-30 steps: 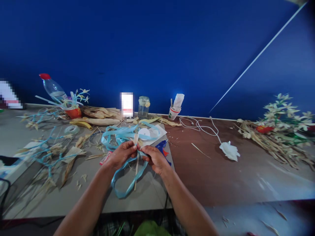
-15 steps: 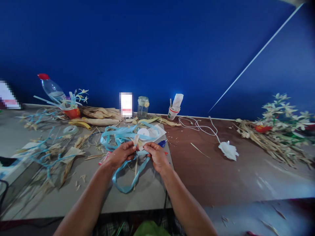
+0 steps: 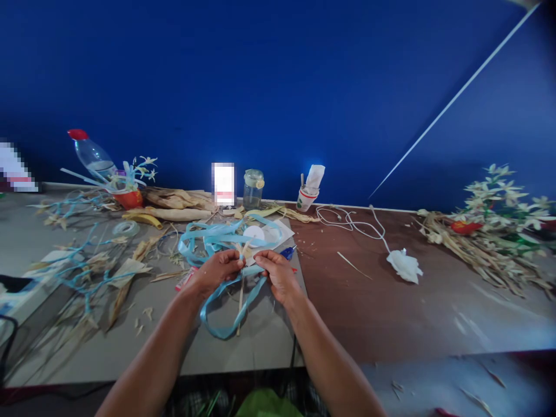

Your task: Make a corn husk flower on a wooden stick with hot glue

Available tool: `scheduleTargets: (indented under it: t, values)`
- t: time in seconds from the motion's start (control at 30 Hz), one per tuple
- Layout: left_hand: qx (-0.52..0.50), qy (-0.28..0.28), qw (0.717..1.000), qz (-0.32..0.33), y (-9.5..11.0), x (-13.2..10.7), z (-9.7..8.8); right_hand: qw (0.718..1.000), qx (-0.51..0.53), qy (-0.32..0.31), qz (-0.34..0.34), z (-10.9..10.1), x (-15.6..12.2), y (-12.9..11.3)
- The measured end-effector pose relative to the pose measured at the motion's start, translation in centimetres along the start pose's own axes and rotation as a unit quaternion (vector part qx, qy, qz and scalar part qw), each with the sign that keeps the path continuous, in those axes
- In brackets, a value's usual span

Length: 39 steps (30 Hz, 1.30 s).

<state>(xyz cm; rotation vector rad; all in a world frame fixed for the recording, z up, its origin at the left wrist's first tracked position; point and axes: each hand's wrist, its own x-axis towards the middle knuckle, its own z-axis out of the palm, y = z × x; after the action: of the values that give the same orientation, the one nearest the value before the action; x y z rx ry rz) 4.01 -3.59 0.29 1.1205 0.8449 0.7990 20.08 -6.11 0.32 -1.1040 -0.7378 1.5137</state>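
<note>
My left hand [image 3: 220, 272] is closed in a pinch on a thin straw-coloured stem [image 3: 240, 307]. Pale husk-like pieces [image 3: 244, 250] stick up at the top of this stem, above my fingertips. Close beside it, my right hand [image 3: 278, 277] pinches a light blue ribbon [image 3: 223, 334], which crosses the stem between the two hands. One loop of the ribbon hangs below my hands, and a loose tangle of it lies behind them. A white round spool [image 3: 253, 235] and a sheet of white paper [image 3: 283, 231] are just beyond my fingers.
Blue-wrapped dried stems [image 3: 87, 278] and a tape roll [image 3: 125, 229] lie left. Along the back stand a red pot [image 3: 129, 200], a tilted bottle [image 3: 93, 157], a jar [image 3: 252, 191] and a paper cup [image 3: 306, 200]. Rightward are a white cable [image 3: 377, 231], crumpled white tissue [image 3: 403, 266] and a flower bundle [image 3: 486, 249].
Both hands stay in nearly the same place with the stem and ribbon. The pale pieces above my left fingertips look slightly more spread, and the fingers have shifted a little.
</note>
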Motion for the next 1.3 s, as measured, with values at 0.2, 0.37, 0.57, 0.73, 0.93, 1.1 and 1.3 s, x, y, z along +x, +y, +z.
scheduleTargets:
  t: [0.2, 0.37, 0.57, 0.73, 0.93, 1.1, 1.3]
  values:
    - [0.021, 0.027, 0.999, -0.001, 0.1, 0.1, 0.2, 0.992, -0.072, -0.076, 0.065, -0.1, -0.1, 0.1]
    - [0.065, 0.011, 0.998, 0.001, -0.5, 0.3, 0.2, 0.982, -0.125, -0.112, 0.091, -0.3, -0.2, 0.1]
    - [0.116, 0.021, 0.993, 0.01, -1.4, 0.7, 0.1, 0.98, -0.152, -0.112, 0.061, 0.0, -0.1, 0.8]
    - [0.168, 0.091, 0.981, 0.031, -1.8, 1.1, 0.2, 0.98, -0.188, -0.057, -0.032, 0.5, -0.3, 1.1]
    - [0.231, 0.169, 0.956, 0.056, -2.0, 1.6, 0.4, 0.903, -0.402, 0.016, -0.152, 0.9, -0.9, 1.6]
    - [0.197, 0.208, 0.957, 0.05, -2.1, 1.6, 0.9, 0.863, -0.469, 0.036, -0.187, 1.5, -1.3, 2.3]
    - [-0.013, 0.151, 0.988, 0.025, -1.8, 1.2, 1.9, 0.871, -0.445, 0.046, -0.202, 1.6, -1.4, 2.3]
